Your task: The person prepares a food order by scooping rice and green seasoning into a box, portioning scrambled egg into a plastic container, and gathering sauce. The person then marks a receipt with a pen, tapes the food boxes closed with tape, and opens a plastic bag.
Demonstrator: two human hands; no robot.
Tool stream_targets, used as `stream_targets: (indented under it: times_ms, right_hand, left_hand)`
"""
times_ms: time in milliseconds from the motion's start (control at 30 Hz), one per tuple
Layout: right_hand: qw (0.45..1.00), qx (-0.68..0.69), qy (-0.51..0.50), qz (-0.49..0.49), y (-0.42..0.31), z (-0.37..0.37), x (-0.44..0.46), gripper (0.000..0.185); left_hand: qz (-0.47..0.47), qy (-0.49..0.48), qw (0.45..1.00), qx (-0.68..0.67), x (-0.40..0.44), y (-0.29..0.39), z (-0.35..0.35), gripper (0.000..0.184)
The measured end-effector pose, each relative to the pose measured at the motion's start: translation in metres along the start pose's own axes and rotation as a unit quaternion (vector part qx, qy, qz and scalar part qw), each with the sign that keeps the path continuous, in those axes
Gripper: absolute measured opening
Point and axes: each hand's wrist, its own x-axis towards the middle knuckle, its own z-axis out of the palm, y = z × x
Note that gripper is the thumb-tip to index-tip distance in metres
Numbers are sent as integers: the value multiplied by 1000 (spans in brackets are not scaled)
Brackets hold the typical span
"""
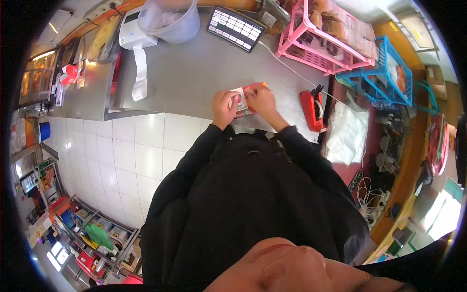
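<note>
Near the front edge of the steel table (189, 82) lies a red-and-white printed packet (241, 111), perhaps a small flat box. Lettering shows on its white part, and orange-red on its far corner. My left hand (224, 108) grips the left side with curled fingers. On the right side, my right hand (262, 101) has its fingers bent down and pinched on the packet. Both hands cover much of its surface, so I cannot tell whether it is folded or sealed.
A red tape dispenser (312, 111) stands right of my hands. Further back are a tablet (235, 28), a pink basket (335, 61) of packets and a blue basket (374, 85). A label printer (136, 29) trails paper beside a plastic tub (177, 27). White plastic bags (346, 134) lie right.
</note>
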Motion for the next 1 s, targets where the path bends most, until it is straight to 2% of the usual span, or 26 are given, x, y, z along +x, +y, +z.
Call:
stream_targets:
  times_ms: [67, 133, 200, 233, 333, 400, 467, 500, 567, 600, 633, 667, 700, 767, 833, 867, 1000]
  right_hand:
    - [993, 106, 28, 33, -5, 18, 5, 30]
    - [978, 186, 42, 84, -6, 25, 13, 37]
    - [967, 247, 16, 64, -1, 20, 13, 35]
    - [960, 274, 4, 54, 2, 13, 13, 34]
    - [893, 429, -58, 124, 12, -5, 4, 31]
    - [946, 320, 42, 22, 38, -26, -5, 27]
    - [974, 179, 129, 40, 82, -68, -20, 24]
    - [972, 141, 190, 10, 142, -76, -25, 22]
    - [949, 64, 294, 97, 196, -112, -55, 23]
    - [937, 171, 240, 188, 234, -122, -72, 23]
    - [903, 276, 185, 274, 264, -129, -86, 24]
    - [866, 342, 64, 360, 265, -144, -86, 27]
    - [838, 390, -2, 381, 265, -148, -90, 27]
    - [828, 448, -12, 337, 270, -151, -94, 28]
    - [833, 432, -3, 345, 275, -153, -88, 30]
    - [859, 368, 46, 352, 264, -155, -91, 27]
    - [897, 252, 54, 359, 274, -169, -148, 28]
  left_hand:
    - [54, -37, 998, 4, -5, 4, 3, 19]
    - [64, -42, 996, 46, -7, 14, 5, 19]
    - [87, -52, 994, 46, -10, 10, 8, 21]
    - [79, -85, 991, 66, -12, 7, 8, 25]
    - [44, -166, 978, 116, -14, 2, 5, 36]
    - [-2, -201, 970, 140, -9, 6, -2, 44]
    - [2, -215, 966, 147, -3, 5, -7, 50]
    - [5, -223, 963, 149, 1, 4, -10, 53]
    - [31, -231, 965, 121, 5, -3, -11, 69]
    - [47, -228, 968, 92, 6, -11, -7, 73]
    - [64, -225, 970, 61, 7, -16, -4, 77]
    - [27, -263, 964, 33, 8, -17, -6, 87]
    - [23, -263, 964, 25, 9, -19, -6, 88]
    - [15, -265, 964, 9, 12, -20, -3, 89]
    - [24, -266, 961, 78, 13, -12, 0, 90]
    - [28, -264, 957, 115, 12, -7, 0, 91]
    - [48, -252, 944, 209, 10, 1, 8, 96]
